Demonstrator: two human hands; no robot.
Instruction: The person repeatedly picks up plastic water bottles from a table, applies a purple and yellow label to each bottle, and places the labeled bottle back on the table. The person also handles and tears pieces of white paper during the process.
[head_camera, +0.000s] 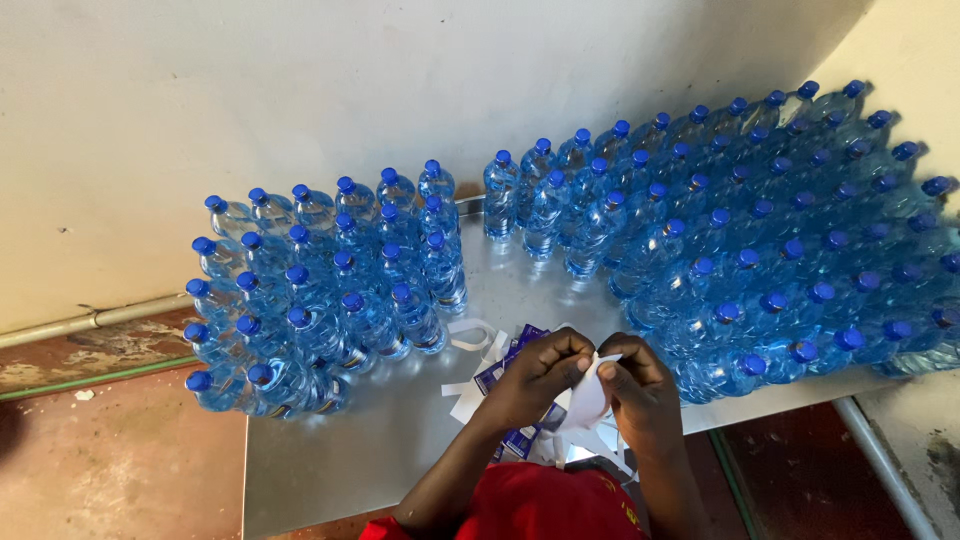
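Head view, left to right. Left block of blue-capped water bottles (330, 280), upright on metal tabletop (330, 450) against wall. Loose blue-and-white labels (500, 372) and white backing strips (470, 338), tabletop centre. Left hand (535, 375), grip pinching white label sheet (585, 405). Right hand (640, 385), grip pinching the same sheet's top edge. Right block of bottles (760, 240), larger, upright.
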